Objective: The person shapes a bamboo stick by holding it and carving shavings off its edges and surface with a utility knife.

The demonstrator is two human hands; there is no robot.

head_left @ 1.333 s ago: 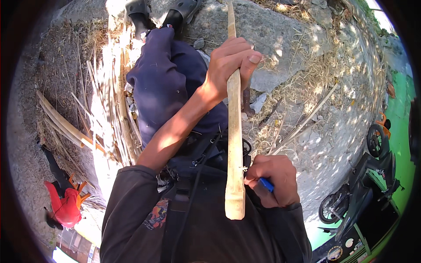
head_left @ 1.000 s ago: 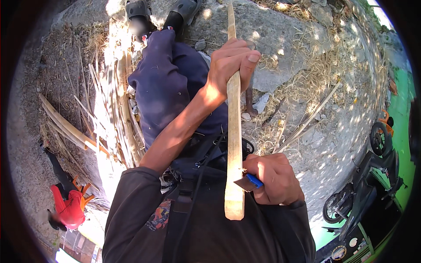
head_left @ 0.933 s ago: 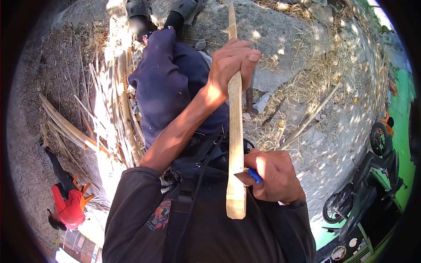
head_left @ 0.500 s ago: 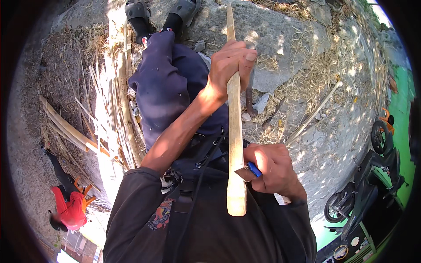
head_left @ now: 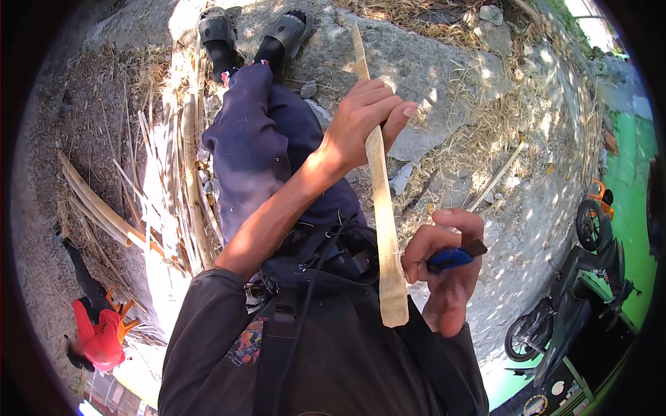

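Note:
My left hand point(head_left: 365, 125) is wrapped round a long pale strip of split bamboo point(head_left: 385, 229). The strip slants up and away from my chest, narrow at its far tip and wider at the near end. My right hand point(head_left: 451, 277) is beside the near end, its fingers loosely curled about a blue-handled knife point(head_left: 449, 258). The short dark blade points to the right, away from the bamboo. Part of the handle is hidden by the fingers.
A pile of split strips point(head_left: 187, 173) lies left of my legs, by a curved bamboo length point(head_left: 104, 201). Dry shavings point(head_left: 479, 125) cover the ground on the right. A person in red point(head_left: 99, 336) is at the lower left; a motorcycle point(head_left: 576, 305) stands at the right.
My right hand has drawn the knife off the bamboo, moved right and turned, with its fingers loosened. The strip's near end has swung slightly right, and its broad face shows more.

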